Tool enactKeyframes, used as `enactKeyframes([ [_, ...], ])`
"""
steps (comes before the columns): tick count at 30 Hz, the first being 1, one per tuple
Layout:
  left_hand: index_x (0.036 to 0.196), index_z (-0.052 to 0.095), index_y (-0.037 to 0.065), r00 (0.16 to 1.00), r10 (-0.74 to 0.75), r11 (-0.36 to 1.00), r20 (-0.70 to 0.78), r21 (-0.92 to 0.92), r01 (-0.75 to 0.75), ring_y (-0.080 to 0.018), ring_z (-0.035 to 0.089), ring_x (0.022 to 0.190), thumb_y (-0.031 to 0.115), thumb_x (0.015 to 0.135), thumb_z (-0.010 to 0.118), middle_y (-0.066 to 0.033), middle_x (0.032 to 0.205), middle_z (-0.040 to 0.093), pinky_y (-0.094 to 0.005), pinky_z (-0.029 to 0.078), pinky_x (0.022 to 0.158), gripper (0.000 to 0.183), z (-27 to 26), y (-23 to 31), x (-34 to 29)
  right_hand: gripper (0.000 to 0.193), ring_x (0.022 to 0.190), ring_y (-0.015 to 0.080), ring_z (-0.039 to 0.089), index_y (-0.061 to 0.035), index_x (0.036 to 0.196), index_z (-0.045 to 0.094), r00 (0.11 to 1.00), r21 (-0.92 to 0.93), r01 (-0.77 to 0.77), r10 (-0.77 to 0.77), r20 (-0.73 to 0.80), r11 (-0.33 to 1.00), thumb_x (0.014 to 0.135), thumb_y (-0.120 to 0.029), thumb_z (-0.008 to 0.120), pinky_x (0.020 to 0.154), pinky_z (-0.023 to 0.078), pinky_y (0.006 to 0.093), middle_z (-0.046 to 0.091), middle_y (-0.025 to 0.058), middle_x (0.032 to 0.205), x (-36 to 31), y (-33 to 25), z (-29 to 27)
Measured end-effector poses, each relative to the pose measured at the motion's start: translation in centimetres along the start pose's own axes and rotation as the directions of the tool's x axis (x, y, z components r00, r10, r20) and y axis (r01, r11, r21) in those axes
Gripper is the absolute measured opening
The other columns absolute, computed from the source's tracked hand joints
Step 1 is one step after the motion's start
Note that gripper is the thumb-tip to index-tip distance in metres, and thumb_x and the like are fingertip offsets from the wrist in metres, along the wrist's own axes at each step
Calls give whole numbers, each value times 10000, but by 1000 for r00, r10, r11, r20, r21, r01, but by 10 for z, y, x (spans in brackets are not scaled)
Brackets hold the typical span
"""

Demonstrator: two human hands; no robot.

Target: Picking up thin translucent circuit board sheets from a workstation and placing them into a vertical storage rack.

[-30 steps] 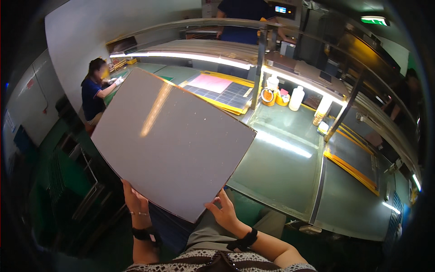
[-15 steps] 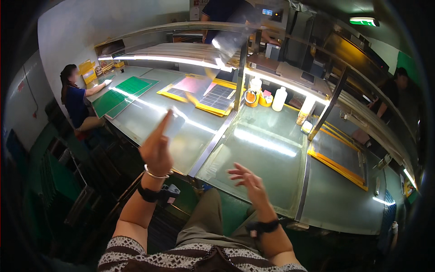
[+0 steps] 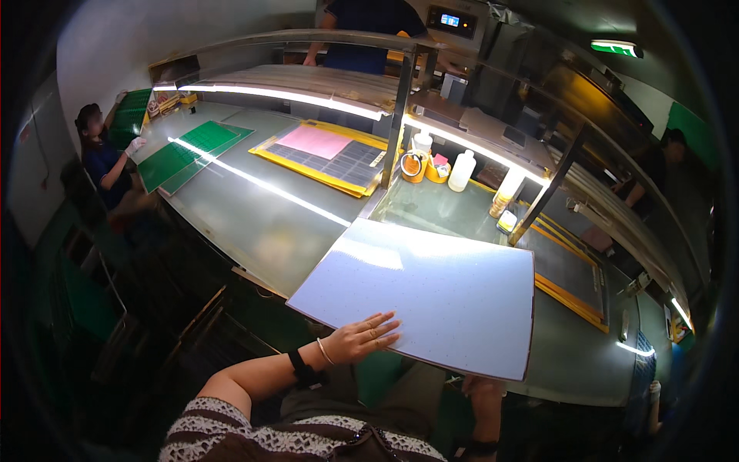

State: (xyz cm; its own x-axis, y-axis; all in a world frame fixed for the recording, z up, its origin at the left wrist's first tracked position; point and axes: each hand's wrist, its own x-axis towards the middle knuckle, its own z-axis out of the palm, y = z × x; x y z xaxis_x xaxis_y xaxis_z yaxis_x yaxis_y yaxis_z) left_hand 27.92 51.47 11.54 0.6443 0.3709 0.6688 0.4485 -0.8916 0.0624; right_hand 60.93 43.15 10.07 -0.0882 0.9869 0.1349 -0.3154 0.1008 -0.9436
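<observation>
Left hand flat, fingers spread on the sheet, right hand under its near edge, grip unclear; sheet now lies on the table, no longer raised, so placing looks done.

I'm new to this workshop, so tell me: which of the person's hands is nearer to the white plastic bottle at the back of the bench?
Left. The left hand lies flat on the pale sheet, far in front of the white bottle. The right hand sits lower still, under the sheet's near edge.
</observation>
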Motion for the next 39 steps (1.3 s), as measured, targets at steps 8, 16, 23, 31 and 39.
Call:
enactKeyframes([
  [8, 1213, 498, 127, 958, -278, 960, 70, 34, 276, -290, 356, 1244, 419, 796, 551, -124, 1314, 411, -451, 273, 1025, 512, 9, 13, -28, 378, 604, 170, 575, 34, 762, 580, 895, 140, -268, 300, -330, 953, 922, -280, 442, 536, 455, 282, 629, 150, 719, -26, 38, -7],
  [16, 841, 584, -1, -134, -991, -126, 21, -499, 857, -145, 562, 650, 336, 910, 463, -62, 712, 605, -280, 445, 609, 364, -32, -22, -156, 486, 615, 191, 606, 58, 836, 577, 797, 1, -546, 520, -306, 838, 887, -412, 468, 567, 487, 282, 632, 164, 744, -46, 32, -33],
  [23, 843, 584, 58, -235, -953, -303, 193, -642, 704, -100, 575, 646, 375, 909, 451, -19, 718, 600, -232, 435, 577, 350, -23, -28, -146, 283, 555, 110, 538, -62, 808, 546, 718, -3, -477, 388, -578, 879, 916, -308, 456, 494, 399, 217, 577, 33, 645, -64, 22, -67],
  [31, 754, 559, 44, -104, -989, -143, 101, -556, 819, -62, 507, 549, 248, 900, 505, 7, 645, 555, -188, 384, 496, 256, -20, -42, -151, 187, 562, 80, 532, -56, 808, 555, 710, -150, -445, 245, -661, 883, 894, -209, 491, 501, 400, 202, 575, 16, 643, -57, 20, -59],
  [39, 691, 526, 36, 3, -999, 20, -36, -503, 864, -53, 432, 517, 209, 891, 525, 9, 589, 518, -202, 321, 469, 264, -24, -44, -131, 159, 535, 61, 498, -39, 774, 552, 750, -310, -397, 110, -652, 864, 878, -155, 518, 475, 375, 192, 551, 7, 612, -51, 21, -60],
])
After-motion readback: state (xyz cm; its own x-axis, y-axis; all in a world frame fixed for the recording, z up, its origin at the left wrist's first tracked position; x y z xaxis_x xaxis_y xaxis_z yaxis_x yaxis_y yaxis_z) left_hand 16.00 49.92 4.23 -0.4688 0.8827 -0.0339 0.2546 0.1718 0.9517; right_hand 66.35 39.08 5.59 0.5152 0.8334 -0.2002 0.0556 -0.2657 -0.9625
